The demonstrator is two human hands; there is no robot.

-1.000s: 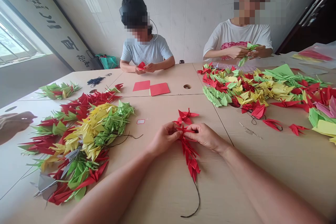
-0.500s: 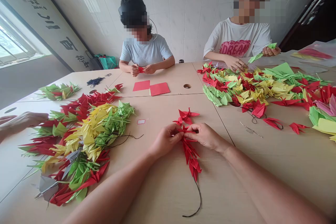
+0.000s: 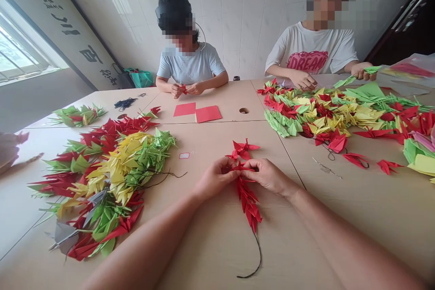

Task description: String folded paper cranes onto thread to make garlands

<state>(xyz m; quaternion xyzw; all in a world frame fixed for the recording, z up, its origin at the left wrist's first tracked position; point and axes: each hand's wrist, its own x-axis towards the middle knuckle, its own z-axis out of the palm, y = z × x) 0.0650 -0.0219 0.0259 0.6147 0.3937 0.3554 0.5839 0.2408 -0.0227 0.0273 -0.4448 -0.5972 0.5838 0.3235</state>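
Note:
My left hand and my right hand meet over the table, fingertips pinched on a red paper crane between them. Below the hands hangs a run of red folded cranes lying along the tabletop, strung together. From its lower end a black cord curls toward me. Just beyond my fingers lies another red paper crane with pointed wings. My fingers hide much of the crane they hold.
Heaped strings of red, yellow and green cranes lie to my left. A similar pile spreads at right, near a needle. Red paper squares lie ahead. Two people sit opposite, folding paper; another person's hand shows at far left.
My hands stay pinched on the red crane with little movement. At far left, the other person's hand has drawn back from the crane pile. The view has shifted slightly.

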